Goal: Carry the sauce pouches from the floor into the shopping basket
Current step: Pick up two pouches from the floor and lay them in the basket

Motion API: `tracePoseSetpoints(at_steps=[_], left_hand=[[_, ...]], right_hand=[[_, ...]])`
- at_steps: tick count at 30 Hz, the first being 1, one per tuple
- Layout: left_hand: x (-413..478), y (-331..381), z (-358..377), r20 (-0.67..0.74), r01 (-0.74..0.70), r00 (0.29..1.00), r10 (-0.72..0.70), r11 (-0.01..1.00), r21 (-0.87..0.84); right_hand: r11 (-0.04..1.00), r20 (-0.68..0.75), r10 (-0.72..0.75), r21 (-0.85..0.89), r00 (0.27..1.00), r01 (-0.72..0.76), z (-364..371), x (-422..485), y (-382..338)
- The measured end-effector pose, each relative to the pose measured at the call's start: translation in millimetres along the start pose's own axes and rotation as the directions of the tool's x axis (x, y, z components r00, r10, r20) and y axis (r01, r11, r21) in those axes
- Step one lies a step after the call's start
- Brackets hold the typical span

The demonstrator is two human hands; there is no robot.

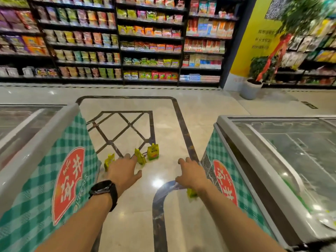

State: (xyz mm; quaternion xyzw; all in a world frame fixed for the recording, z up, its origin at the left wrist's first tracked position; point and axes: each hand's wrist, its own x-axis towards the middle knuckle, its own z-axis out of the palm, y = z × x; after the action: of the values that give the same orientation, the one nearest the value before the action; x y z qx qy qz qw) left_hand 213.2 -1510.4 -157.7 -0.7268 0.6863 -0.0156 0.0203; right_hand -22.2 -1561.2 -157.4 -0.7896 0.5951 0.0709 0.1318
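Observation:
Three yellow-green sauce pouches stand upright on the tiled floor ahead: one on the left (109, 161), one in the middle (140, 156), one on the right (153, 151). My left hand (124, 171), with a black watch on its wrist, is stretched out above them with fingers apart, its fingertips close to the left and middle pouches. My right hand (190, 174) reaches forward with fingers loosely spread and holds nothing. Another yellow-green pouch (191, 193) lies on the floor, partly hidden under my right wrist. No shopping basket is in view.
A chest freezer with green checked skirting (60, 170) stands on the left, and another (272, 160) on the right, forming a narrow aisle. Shelves of packaged snacks (149, 42) line the far wall. A potted plant (251, 88) stands at the back right.

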Motion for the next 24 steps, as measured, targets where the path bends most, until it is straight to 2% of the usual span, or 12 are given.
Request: tracePoseSetpoints(at_steps=[12, 17, 20, 24], left_hand=[[207.0, -41.7, 32.5, 0.074, 0.001, 0.997, -0.002, 1.000, 0.021], [284.5, -57.2, 40.6, 0.103, 0.064, 0.992, -0.071, 0.995, 0.073], [333.3, -68.3, 50.2, 0.111, 0.097, 0.989, -0.102, 0.994, 0.049], [382.9, -81.2, 88.1, 0.230, 0.113, 0.966, -0.117, 0.993, 0.028]], right_hand=[[0.996, -0.014, 0.055, 0.069, 0.998, -0.054, -19.5, 209.5, 26.9], [0.992, 0.073, -0.009, 0.124, 0.997, 0.000, -21.1, 309.3, 25.7], [0.990, 0.101, -0.049, 0.139, 0.994, 0.035, -22.9, 370.8, 13.8], [0.988, 0.164, -0.057, 0.150, 0.985, 0.032, -8.3, 437.4, 1.9]])
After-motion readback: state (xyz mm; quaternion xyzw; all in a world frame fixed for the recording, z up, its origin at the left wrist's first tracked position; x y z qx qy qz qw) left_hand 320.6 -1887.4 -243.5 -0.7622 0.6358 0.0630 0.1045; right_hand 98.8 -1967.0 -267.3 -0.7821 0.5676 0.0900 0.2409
